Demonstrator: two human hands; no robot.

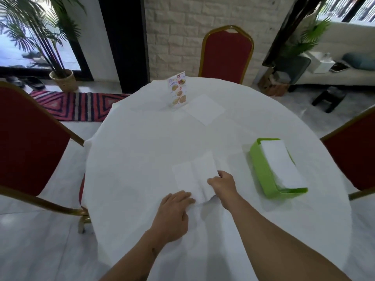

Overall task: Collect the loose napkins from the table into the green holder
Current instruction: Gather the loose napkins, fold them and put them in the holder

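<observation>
A white napkin [193, 175] lies unfolded on the white tablecloth near the front middle. My left hand [175, 211] rests flat with its fingertips on the napkin's near left corner. My right hand [223, 185] pinches the napkin's right edge. A second loose napkin [205, 109] lies flat at the far side. The green holder [263, 171] stands to the right, with a stack of white napkins [281, 163] inside it.
A standing menu card [178, 90] is at the far side beside the second napkin. Red chairs stand at the left [26, 142], the far side [227, 55] and the right [353, 155] of the round table [142, 149].
</observation>
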